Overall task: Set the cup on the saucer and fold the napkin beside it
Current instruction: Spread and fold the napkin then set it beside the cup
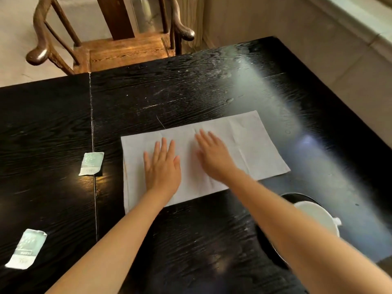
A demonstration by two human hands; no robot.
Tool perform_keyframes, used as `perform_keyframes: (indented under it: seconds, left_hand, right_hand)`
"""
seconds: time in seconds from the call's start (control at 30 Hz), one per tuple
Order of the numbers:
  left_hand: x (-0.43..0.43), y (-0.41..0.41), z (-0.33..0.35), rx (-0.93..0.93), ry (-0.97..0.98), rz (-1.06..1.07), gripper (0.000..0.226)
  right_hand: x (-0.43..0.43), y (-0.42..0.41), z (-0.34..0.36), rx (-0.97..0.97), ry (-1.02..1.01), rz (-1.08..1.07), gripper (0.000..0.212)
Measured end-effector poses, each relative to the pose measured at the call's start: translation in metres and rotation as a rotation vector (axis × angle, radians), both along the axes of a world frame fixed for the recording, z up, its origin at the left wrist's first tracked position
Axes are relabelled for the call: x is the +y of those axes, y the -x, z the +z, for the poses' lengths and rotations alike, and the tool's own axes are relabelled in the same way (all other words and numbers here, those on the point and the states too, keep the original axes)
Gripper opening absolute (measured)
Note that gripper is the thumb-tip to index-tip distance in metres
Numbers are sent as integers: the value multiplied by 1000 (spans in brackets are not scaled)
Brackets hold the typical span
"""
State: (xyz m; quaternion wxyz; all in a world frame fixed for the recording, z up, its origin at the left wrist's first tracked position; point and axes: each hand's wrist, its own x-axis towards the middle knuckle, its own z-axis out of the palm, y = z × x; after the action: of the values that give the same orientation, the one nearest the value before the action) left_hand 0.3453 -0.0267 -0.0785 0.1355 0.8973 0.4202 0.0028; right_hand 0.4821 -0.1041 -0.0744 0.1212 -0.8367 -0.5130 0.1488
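A white paper napkin [244,143] lies flat on the black wooden table [169,92], a long rectangle with crease lines. My left hand [162,166] presses flat on its left half, fingers spread. Just to the right, my right hand [214,158] also lies flat on the napkin near its middle. A white cup [318,215] stands on a dark saucer [301,197] at the lower right, partly hidden by my right forearm.
Two small pale green packets lie on the left part of the table, one [91,163] by the seam, one [26,249] near the front edge. A wooden armchair [118,49] stands at the far side. The table's right edge runs along a pale wall.
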Motion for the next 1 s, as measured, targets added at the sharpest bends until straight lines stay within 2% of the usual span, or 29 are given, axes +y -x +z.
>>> perform_keyframes:
  seconds: [0.1, 0.23, 0.33, 0.67, 0.77, 0.83, 0.93, 1.0]
  left_hand:
    - [36, -17, -27, 56, 14, 70, 55]
    - [75, -8, -35, 89, -62, 66, 60]
    - [76, -5, -35, 105, -95, 47, 64]
    - [98, 12, -36, 110, -90, 27, 73]
    - [95, 9, -30, 122, -67, 110, 68]
    - [77, -16, -27, 33, -62, 201, 62]
    - [18, -83, -19, -159, -51, 8, 59]
    - [-9, -114, -17, -133, 22, -119, 59]
  right_hand:
    - [35, 27, -22, 65, 22, -61, 52]
    - [46, 23, -32, -72, 17, -23, 54]
    - [40, 3, -33, -127, 39, -38, 58]
    - [-1, -120, -28, -201, 106, -348, 59]
    - [0, -119, -30, -219, 94, -363, 61]
    - [2, -117, -31, -221, 97, -370, 61]
    - [0, -118, -31, -225, 110, -366, 61]
    - [-1, -118, -32, -224, 106, -359, 60]
